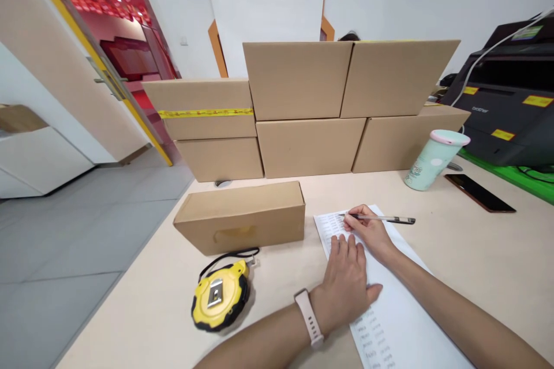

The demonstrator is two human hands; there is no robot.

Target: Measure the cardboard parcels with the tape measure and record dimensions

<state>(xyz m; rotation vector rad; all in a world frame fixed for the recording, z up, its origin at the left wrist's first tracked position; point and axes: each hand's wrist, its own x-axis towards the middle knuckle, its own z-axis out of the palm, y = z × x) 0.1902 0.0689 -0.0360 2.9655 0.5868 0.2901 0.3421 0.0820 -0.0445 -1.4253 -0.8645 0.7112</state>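
A sheet of paper [402,323] with columns of small writing, too small to read, lies in front of me on the table. My left hand [346,285] rests flat on it, fingers stretched out, a pale watch strap [309,317] around the wrist. Further up the sheet, my right hand [367,230] grips a pen [393,219], its tip at the upper rows of writing. Left of the paper lies a yellow and black tape measure [220,295] with a black strap. Just behind it, a long cardboard box [242,216] stands on the table.
Several cardboard boxes [309,147] are stacked along the back; yellow tape [205,112] runs across one. At right are a mint cup [435,161], a phone [480,193] and a black printer [511,92]. The table's left edge borders grey floor. Part of a person's head [350,36] shows behind the stack.
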